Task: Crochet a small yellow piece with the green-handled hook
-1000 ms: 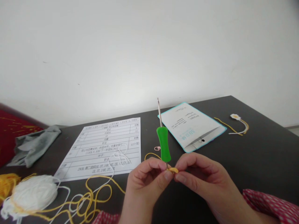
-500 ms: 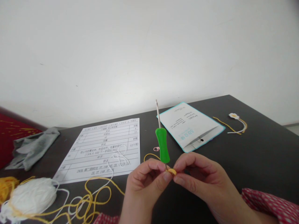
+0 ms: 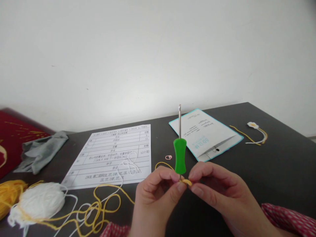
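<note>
Between thumb and forefinger, my left hand (image 3: 159, 197) pinches a small yellow crochet piece (image 3: 187, 181). My right hand (image 3: 219, 191) is closed on the same piece from the other side, thumb and forefinger at its right edge. A double-ended crochet hook (image 3: 180, 156) with a green grip stands upright at the piece. Its lower metal end goes in by the left fingertips, where the fingers hide the tip; the upper metal end points up. Yellow yarn (image 3: 127, 194) runs from the left toward my left hand, and a loop of it shows behind the hand.
At left lie a white yarn ball (image 3: 44, 200), a yellow yarn ball (image 3: 11, 194) and a grey mesh bag (image 3: 44, 153). A printed pattern sheet (image 3: 81, 164) lies behind. A pink stitch marker (image 3: 168, 157), a white-and-teal packet (image 3: 195, 131) and a small crocheted flower (image 3: 253, 125) rest farther right.
The hook has tipped from leaning left to nearly upright. Both hands keep their pinch on the yellow piece. The whole view has shifted slightly, so things appear farther right.
</note>
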The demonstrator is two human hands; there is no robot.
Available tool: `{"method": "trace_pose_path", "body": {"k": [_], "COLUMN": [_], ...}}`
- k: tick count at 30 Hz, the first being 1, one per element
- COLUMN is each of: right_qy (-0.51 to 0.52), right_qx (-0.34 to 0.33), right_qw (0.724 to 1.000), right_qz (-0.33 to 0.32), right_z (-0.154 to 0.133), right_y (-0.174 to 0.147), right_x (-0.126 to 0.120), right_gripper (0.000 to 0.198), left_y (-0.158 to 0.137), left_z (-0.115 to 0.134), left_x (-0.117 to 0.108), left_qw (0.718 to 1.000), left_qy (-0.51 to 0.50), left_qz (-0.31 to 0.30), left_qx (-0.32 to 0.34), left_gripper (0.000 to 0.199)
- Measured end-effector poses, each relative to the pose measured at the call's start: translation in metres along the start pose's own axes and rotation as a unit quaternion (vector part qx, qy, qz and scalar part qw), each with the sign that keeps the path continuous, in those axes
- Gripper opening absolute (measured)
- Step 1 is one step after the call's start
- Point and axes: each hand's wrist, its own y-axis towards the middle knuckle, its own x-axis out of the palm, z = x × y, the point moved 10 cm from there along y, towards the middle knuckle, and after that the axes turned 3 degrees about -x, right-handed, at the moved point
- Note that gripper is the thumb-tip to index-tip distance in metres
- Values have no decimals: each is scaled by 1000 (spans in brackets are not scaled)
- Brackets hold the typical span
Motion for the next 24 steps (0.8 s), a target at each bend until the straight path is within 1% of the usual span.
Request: {"method": "trace_pose_path", "body": {"k": [2, 5, 9, 15, 20, 24], "right_qy": [16, 41, 34, 25, 25, 6], "right_qx": [-2, -27, -55, -67, -92, -105], "right_qw": [1000, 997, 996, 995, 993, 992], "right_qz": [-23, -52, -57, -67, -70, -73], "right_z": [-1, -6, -8, -8, -15, -17], "right_y": [0, 0, -1, -2, -3, -3], "right_x": [3, 7, 5, 4, 4, 3], "right_gripper": [20, 7, 8, 8, 10, 9], "left_y": [0, -1, 0, 2, 3, 5], "left_z": [2, 5, 2, 2, 2, 1], "left_x": [-1, -2, -1, 2, 3, 3], "left_qw": [1000, 999, 999, 998, 999, 998], "left_qy": [16, 30, 32, 25, 25, 19], "left_qz": [4, 1, -8, -21, -25, -33], "left_qx": [13, 30, 27, 45, 37, 59], "left_gripper": [15, 13, 10, 8, 9, 9]}}
